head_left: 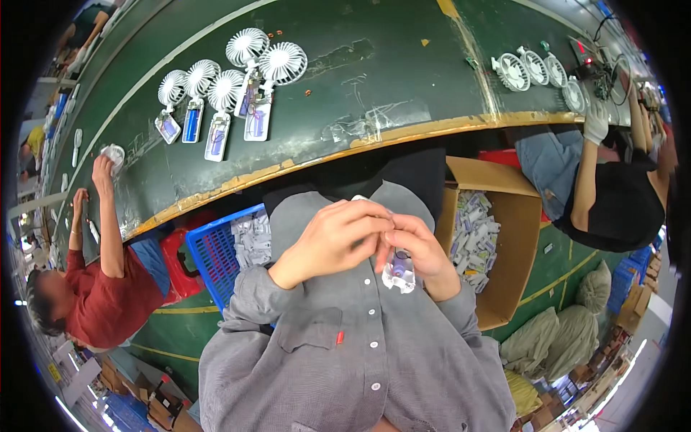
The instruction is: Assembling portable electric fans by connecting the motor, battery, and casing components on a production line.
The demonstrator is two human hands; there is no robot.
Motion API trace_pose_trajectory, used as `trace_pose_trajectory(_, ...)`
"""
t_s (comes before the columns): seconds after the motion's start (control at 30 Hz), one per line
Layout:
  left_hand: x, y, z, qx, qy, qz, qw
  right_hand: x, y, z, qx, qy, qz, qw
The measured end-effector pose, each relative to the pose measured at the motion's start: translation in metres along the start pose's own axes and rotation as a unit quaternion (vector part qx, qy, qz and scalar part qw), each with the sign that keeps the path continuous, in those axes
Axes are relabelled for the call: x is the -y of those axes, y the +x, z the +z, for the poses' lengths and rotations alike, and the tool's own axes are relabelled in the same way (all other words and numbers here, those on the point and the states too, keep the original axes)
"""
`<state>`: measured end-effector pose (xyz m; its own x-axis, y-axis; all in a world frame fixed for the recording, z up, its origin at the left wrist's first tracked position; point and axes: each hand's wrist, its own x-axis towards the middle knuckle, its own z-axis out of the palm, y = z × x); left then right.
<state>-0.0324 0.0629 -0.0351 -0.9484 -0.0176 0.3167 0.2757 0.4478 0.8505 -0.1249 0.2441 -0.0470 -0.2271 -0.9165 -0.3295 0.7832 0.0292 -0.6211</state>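
Both of my hands meet in front of my grey shirt. My right hand (421,252) is closed on a small fan handle casing (399,273), white and clear, with a purple battery showing in it. My left hand (342,234) has its fingers curled and pressed together against the right fingertips; what they pinch is hidden. A bit of something white peeks out above the left knuckles. On the green table ahead lie several white handheld fans (224,90), their handles open on purple or blue batteries.
A blue basket (209,252) of white parts stands left of me, a cardboard box (522,252) of similar pieces to the right. The table edge (324,155) runs ahead. Co-workers sit at left (108,309) and right (619,194), with more fans (533,68) at the far right.
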Motion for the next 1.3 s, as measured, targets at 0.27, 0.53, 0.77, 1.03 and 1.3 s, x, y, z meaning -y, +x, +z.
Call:
trace_pose_trajectory(0.27, -0.011, 0.008, 0.015, -0.105, -0.045, 0.079, 0.99, 0.004, -0.018, 0.001, 0.053, 0.04, -0.008, 0.998)
trace_pose_trajectory(0.53, -0.02, 0.018, 0.035, -0.061, -0.134, 0.097, 0.984, -0.007, -0.047, -0.015, 0.087, 0.119, -0.041, 0.988)
trace_pose_trajectory(0.77, -0.031, 0.016, 0.042, -0.019, -0.107, 0.119, 0.987, 0.02, -0.077, 0.001, -0.044, -0.256, -0.067, 0.963)
trace_pose_trajectory(1.03, -0.04, 0.015, 0.017, -0.018, -0.13, 0.042, 0.991, 0.03, -0.086, -0.026, 0.268, -0.185, -0.216, 0.921)
trace_pose_trajectory(1.3, 0.005, 0.012, -0.078, -0.198, -0.296, -0.107, 0.928, -0.051, -0.203, -0.204, -0.422, -0.291, 0.108, 0.852)
